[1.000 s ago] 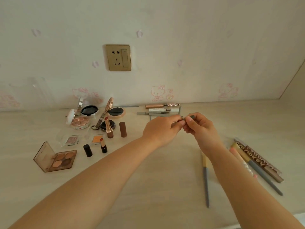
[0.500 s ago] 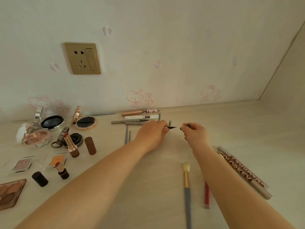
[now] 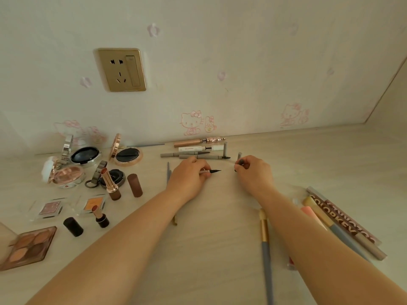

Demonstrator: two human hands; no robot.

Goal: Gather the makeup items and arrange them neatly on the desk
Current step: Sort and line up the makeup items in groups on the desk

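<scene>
The left hand (image 3: 189, 175) pinches an eyeliner pen (image 3: 211, 171) in its fingers (image 3: 206, 172), and the black tip pokes out past them, pointing at the right hand (image 3: 253, 170). The right hand's fingers (image 3: 242, 165) curl round the small grey cap (image 3: 240, 161). Pen tip and cap are apart, both low over the surface (image 3: 220, 216), just in front of the row of grey pencils (image 3: 193, 155).

You are looking at bare tabletop (image 3: 211, 234) lying open between your forearms and toward the right rear corner. Open compacts (image 3: 125, 154), standing lipsticks (image 3: 110, 183) and palettes (image 3: 26, 245) are crowding the left. A row of pens (image 3: 193, 150) is lining the wall, and brushes (image 3: 266, 249) and boxed pencils (image 3: 343, 223) are blocking the right.
</scene>
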